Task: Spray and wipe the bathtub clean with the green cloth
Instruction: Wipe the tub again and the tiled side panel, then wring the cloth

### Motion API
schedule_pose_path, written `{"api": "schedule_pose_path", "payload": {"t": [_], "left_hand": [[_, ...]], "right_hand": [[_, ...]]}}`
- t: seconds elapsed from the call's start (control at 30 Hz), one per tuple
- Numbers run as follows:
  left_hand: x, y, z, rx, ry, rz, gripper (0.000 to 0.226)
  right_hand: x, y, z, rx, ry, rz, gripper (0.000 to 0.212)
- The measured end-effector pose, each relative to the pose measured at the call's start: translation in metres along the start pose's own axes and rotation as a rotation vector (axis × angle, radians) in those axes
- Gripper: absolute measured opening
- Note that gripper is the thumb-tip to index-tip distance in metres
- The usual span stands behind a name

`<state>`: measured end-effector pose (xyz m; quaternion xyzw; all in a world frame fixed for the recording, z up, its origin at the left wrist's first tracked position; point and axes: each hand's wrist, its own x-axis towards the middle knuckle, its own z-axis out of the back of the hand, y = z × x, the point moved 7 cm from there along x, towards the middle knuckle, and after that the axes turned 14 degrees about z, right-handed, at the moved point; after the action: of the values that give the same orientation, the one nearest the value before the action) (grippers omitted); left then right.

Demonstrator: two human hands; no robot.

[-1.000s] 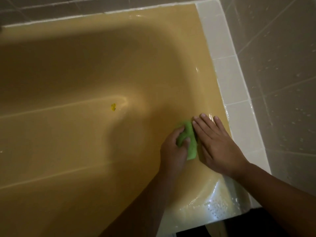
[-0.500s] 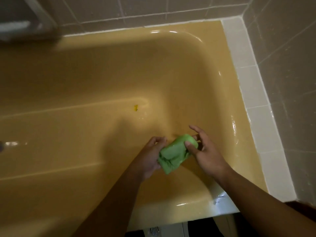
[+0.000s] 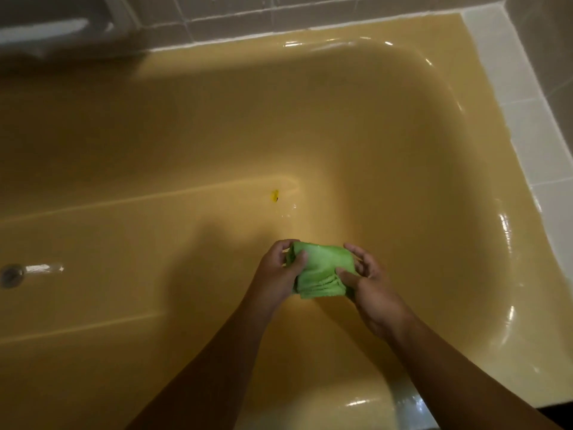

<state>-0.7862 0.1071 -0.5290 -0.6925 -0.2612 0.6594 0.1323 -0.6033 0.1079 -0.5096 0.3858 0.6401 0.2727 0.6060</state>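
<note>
A folded green cloth (image 3: 322,271) is held up in the air over the floor of the yellow bathtub (image 3: 403,135), clear of its surface. My left hand (image 3: 279,274) grips the cloth's left side with thumb and curled fingers. My right hand (image 3: 369,283) pinches its right side, thumb on top. Both forearms reach in from the bottom of the view. The tub's right wall and near rim shine wet. No spray bottle is in view.
A small yellow speck (image 3: 274,195) lies on the tub floor beyond the hands. The drain (image 3: 11,275) sits at the far left. White ledge tiles (image 3: 524,125) and grey wall tiles (image 3: 310,7) border the tub on the right and back.
The cloth left the tub's right wall, where both hands pressed it a second ago. Both hands now hold it in the air, spread wider between them.
</note>
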Motion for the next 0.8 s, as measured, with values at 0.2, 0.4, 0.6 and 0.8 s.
{"api": "schedule_pose_path", "payload": {"t": [0.2,0.4,0.6,0.8], "left_hand": [[0.048,0.035,0.007,0.149,-0.014,0.071,0.064],[0.125,0.077,0.01,0.303,-0.161,0.097,0.049],[0.188,0.102,0.018,0.573,-0.385,-0.02,0.061],[0.216,0.107,0.048,1.078,-0.514,-0.155,0.06]], "right_hand": [[0.027,-0.043,-0.008,-0.3,0.199,-0.039,0.076],[0.095,-0.099,0.002,-0.832,0.263,0.131,0.065],[0.142,-0.153,-0.001,-1.097,0.316,0.227,0.062],[0.143,-0.181,-0.039,-1.393,0.431,0.657,0.049]]}}
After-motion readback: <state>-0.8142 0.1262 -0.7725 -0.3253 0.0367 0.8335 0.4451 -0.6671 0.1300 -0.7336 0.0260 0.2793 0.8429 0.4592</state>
